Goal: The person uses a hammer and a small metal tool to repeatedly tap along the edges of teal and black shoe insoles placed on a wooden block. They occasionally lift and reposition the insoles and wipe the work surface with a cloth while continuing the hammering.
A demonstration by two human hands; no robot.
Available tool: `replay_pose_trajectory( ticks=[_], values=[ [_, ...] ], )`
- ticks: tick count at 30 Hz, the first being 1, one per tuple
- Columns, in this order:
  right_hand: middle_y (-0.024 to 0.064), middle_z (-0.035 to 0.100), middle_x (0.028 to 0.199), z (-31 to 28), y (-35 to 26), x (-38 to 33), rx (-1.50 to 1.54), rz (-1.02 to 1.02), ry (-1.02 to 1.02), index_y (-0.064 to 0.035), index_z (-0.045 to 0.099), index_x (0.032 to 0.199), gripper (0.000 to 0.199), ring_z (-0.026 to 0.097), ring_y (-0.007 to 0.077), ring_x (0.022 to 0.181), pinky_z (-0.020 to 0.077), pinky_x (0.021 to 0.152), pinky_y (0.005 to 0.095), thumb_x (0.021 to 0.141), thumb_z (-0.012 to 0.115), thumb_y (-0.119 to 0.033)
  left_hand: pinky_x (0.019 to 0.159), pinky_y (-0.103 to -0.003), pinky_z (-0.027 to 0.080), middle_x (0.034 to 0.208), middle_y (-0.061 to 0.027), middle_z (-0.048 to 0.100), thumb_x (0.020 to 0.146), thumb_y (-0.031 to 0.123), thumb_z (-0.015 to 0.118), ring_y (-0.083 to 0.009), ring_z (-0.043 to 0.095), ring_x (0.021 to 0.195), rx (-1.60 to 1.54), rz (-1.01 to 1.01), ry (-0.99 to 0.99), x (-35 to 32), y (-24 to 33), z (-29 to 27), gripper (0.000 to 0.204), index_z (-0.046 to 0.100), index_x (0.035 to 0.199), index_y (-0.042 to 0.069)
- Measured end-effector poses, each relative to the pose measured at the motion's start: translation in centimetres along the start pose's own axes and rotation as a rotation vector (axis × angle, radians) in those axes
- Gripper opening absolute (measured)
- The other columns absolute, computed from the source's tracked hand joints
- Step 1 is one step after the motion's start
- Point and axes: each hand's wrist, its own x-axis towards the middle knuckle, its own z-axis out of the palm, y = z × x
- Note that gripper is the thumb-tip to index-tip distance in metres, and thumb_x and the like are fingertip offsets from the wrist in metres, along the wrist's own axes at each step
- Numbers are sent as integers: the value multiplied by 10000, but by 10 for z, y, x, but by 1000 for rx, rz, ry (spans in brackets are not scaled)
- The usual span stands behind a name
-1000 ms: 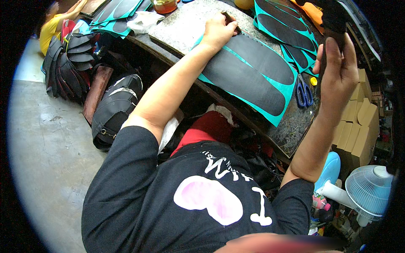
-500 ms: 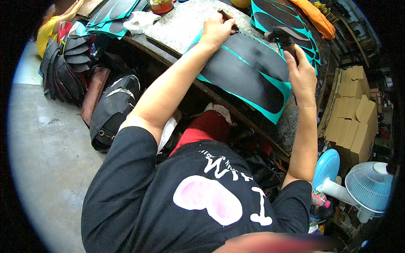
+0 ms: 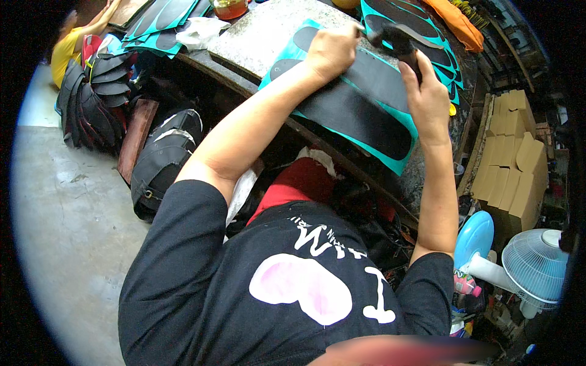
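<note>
A teal sheet with long black sole-shaped panels (image 3: pixel 360 119) lies over the near edge of the workbench. My left hand (image 3: pixel 332 55) is closed above the sheet's far part, round a short punch-like tool that the fingers mostly hide. In my right hand (image 3: pixel 427 107) is a hammer (image 3: pixel 394 41), gripped by its dark handle. The hammer's head is raised over the sheet's far right side, close to my left hand and slightly blurred.
Pale slab (image 3: pixel 256 43) on the bench beneath the sheet. More teal-and-black sheets (image 3: pixel 165 21) lie far left, others (image 3: pixel 448 58) far right by an orange cloth (image 3: pixel 455 24). A jar (image 3: pixel 231 8) stands behind. Cartons (image 3: pixel 506 165) and a fan (image 3: pixel 534 265) are right; a person (image 3: pixel 67 49) sits far left.
My left hand has moved right and nearer, uncovering the sheet's far left part. The hammer has shifted left toward it, and the sheet has turned slightly.
</note>
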Motion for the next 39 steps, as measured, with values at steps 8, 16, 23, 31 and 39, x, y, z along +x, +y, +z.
replay_pose_trajectory(
  ticks=[8, 16, 23, 31, 39],
  values=[
    [167, 705, 931, -42, 13, -3, 166, 11, 135, -92, 617, 1216, 414, 698, 305, 859, 532, 699, 368, 928, 627, -390, 650, -310, 565, 763, -113, 705, 859, 167, 675, -187, 714, 707, -538, -359, -81, 1, -22, 7, 161, 657, 930, 23],
    [212, 678, 874, -19, -13, -2, 64, -224, 170, -97, 595, 1157, 338, 663, 416, 830, 528, 646, 438, 950, 594, -364, 686, -477, 531, 762, -185, 663, 852, 127, 622, -383, 669, 738, 54, 170, -103, 3, 4, 9, 210, 590, 1052, 70],
    [158, 710, 961, -30, 32, -12, 50, 156, 45, -123, 606, 1241, 449, 689, 316, 879, 534, 734, 387, 930, 597, -448, 656, -323, 571, 780, -141, 708, 878, 133, 637, -196, 716, 679, -688, -417, -16, 4, -11, 17, 130, 667, 900, 8],
    [18, 640, 740, -69, -17, -9, 478, -124, 332, -43, 602, 1220, 339, 533, 43, 554, 427, 491, 206, 939, 657, -225, 677, -341, 557, 761, -138, 699, 853, 151, 671, -221, 708, 678, -320, -146, -48, 4, -5, 17, 156, 673, 906, 5],
    [41, 635, 733, -60, -11, -10, 654, -125, 324, -30, 578, 1197, 315, 565, 74, 558, 427, 489, 205, 942, 649, -201, 705, -407, 545, 789, -182, 679, 838, 145, 666, -349, 680, 752, -348, -175, -84, 5, 5, 7, 148, 651, 921, 24]
  ],
)
